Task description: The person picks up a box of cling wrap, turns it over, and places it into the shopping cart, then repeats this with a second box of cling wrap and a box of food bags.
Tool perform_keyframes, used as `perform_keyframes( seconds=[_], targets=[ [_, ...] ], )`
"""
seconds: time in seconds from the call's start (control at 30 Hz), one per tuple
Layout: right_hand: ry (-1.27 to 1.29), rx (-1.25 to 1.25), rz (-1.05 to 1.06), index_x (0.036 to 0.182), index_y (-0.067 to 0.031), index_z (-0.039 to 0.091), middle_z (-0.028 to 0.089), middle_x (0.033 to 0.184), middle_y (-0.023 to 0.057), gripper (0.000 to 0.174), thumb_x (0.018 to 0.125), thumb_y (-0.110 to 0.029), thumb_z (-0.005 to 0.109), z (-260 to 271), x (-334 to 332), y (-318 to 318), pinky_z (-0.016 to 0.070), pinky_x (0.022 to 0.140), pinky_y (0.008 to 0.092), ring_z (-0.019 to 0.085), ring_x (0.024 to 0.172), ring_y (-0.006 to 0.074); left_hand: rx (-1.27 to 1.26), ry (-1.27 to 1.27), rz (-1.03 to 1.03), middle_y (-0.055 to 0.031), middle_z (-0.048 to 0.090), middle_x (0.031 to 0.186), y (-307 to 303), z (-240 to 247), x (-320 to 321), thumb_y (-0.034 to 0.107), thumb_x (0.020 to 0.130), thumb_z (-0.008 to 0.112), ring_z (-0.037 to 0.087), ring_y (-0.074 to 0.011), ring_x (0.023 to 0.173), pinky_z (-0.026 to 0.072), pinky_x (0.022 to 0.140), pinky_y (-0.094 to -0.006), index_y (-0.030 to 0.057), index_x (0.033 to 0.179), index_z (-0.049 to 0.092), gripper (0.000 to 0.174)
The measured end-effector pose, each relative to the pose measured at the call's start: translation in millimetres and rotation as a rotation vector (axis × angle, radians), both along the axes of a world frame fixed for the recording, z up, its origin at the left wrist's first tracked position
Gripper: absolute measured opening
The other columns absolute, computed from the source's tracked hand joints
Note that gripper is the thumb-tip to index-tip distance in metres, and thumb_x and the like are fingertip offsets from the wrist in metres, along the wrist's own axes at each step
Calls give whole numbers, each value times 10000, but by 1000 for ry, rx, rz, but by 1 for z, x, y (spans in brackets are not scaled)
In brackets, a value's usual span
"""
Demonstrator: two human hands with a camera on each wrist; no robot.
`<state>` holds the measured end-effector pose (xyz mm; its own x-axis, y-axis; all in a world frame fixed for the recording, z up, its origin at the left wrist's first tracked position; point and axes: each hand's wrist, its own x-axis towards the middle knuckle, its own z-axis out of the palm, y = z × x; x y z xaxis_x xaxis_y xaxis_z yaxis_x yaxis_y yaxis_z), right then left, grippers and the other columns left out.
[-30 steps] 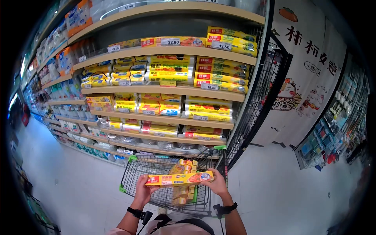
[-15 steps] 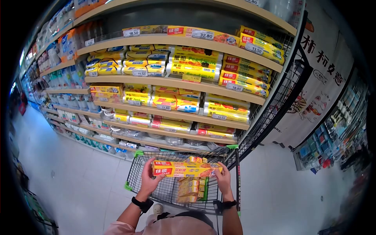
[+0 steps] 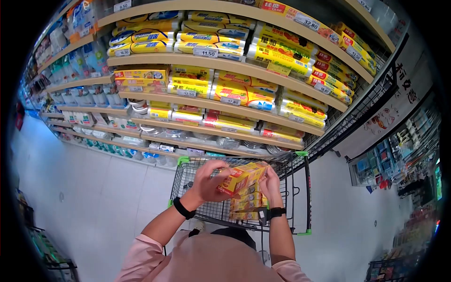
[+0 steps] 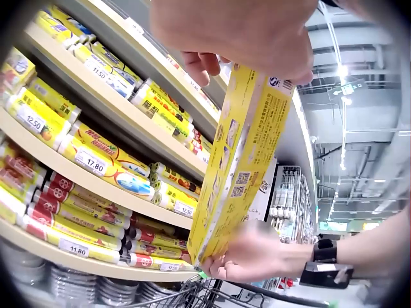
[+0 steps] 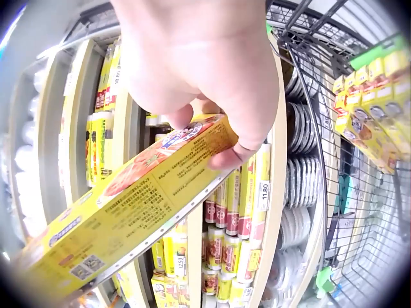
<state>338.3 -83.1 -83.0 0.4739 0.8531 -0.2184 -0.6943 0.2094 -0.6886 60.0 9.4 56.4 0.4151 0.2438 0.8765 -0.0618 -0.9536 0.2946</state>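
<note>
A long yellow box with red print (image 3: 237,181) is held by both hands above the cart. My left hand (image 3: 206,181) grips its near left end in the head view; in the left wrist view that hand (image 4: 237,32) wraps the top of the box (image 4: 241,154). My right hand (image 3: 271,185) pinches the far end, and in the right wrist view its thumb and fingers (image 5: 205,77) close round the end of the box (image 5: 135,199). Beneath, several similar yellow boxes (image 3: 246,204) are stacked in the cart.
The wire shopping cart (image 3: 306,188) stands against the shelves, its corners green. Shelf edges (image 3: 225,106) run across in front, loaded with yellow rolls (image 3: 141,48) and boxes. A white printed curtain (image 3: 380,124) hangs at the right, beside racks of goods.
The held box has gone from lying nearly level across the view to being angled, its left end turned nearer. The left hand has shifted over that end. The head view has moved lower along the shelves.
</note>
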Motion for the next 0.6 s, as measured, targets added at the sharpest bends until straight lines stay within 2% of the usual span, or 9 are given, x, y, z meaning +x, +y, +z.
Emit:
perform_keyframes(
  seconds=[0.07, 0.13, 0.2, 0.27, 0.3, 0.33, 0.43, 0.5, 0.6],
  targets=[
    [26, 4, 56, 1254, -34, 568, 659, 1085, 86, 326, 1040, -252, 454, 0, -8, 0, 488, 742, 274, 620, 855, 158, -44, -24, -16, -154, 593, 1089, 11, -16, -5, 445, 556, 931, 628, -313, 896, 528, 776, -400, 75, 1231, 530, 868],
    [43, -39, 92, 1270, -25, 572, 653, 1071, 66, 359, 1028, -271, 471, 6, -15, 1, 463, 685, 216, 578, 784, 108, -231, -109, 48, -165, 579, 1199, 21, -39, -16, 361, 679, 883, 619, -290, 1009, 504, 874, -385, 18, 1312, 480, 826],
    [38, -135, 126, 1242, -48, 575, 657, 1006, 53, 341, 1011, -293, 518, 3, -16, -2, 466, 650, 242, 556, 694, 116, -536, -199, 99, -169, 584, 1239, 28, -55, -28, 262, 744, 850, 605, -274, 1083, 477, 947, -376, -6, 1358, 455, 777],
    [-11, -92, 223, 1254, -72, 569, 654, 992, 38, 323, 997, -268, 560, 2, -17, -7, 475, 631, 271, 574, 694, 131, -1014, -486, -91, -117, 563, 1304, 24, -64, -41, 209, 882, 729, 545, -199, 1167, 427, 1009, -331, -31, 1435, 391, 691],
    [-57, -44, 304, 1270, -73, 561, 654, 1006, 42, 314, 996, -226, 571, 3, -19, -8, 483, 647, 246, 613, 755, 128, -1010, -508, 35, -92, 543, 1325, 27, -70, -46, 156, 966, 603, 509, -160, 1193, 409, 1025, -303, -43, 1461, 360, 586],
    [-133, -106, 329, 1278, -74, 557, 657, 1025, 47, 316, 992, -209, 577, 10, -27, -9, 496, 663, 249, 625, 794, 132, -1169, -584, 37, -85, 557, 1289, 32, -85, -55, 97, 979, 545, 533, -157, 1167, 435, 994, -290, -22, 1457, 384, 518],
    [-294, -222, 391, 1297, -34, 537, 662, 1116, 89, 351, 969, -135, 610, 40, -61, -9, 565, 742, 268, 675, 918, 170, -1493, -843, 0, -73, 582, 1237, 28, -114, -75, 143, 999, 516, 576, -143, 1096, 493, 892, -294, 18, 1424, 433, 450],
    [-278, -245, 369, 1269, 0, 550, 670, 1102, 104, 335, 967, -131, 611, 28, -64, -5, 579, 735, 273, 685, 878, 173, -1620, -924, 46, -62, 594, 1209, 22, -128, -82, 195, 1004, 517, 596, -135, 1049, 512, 824, -293, 42, 1398, 462, 427],
    [-305, -359, 312, 1170, 48, 600, 685, 1014, 103, 312, 929, -141, 661, 6, -56, -3, 596, 696, 278, 693, 813, 162, -1902, -740, 156, -60, 601, 1201, 18, -161, -101, 239, 1004, 503, 602, -142, 1025, 501, 807, -290, 64, 1368, 483, 404]
  ],
)
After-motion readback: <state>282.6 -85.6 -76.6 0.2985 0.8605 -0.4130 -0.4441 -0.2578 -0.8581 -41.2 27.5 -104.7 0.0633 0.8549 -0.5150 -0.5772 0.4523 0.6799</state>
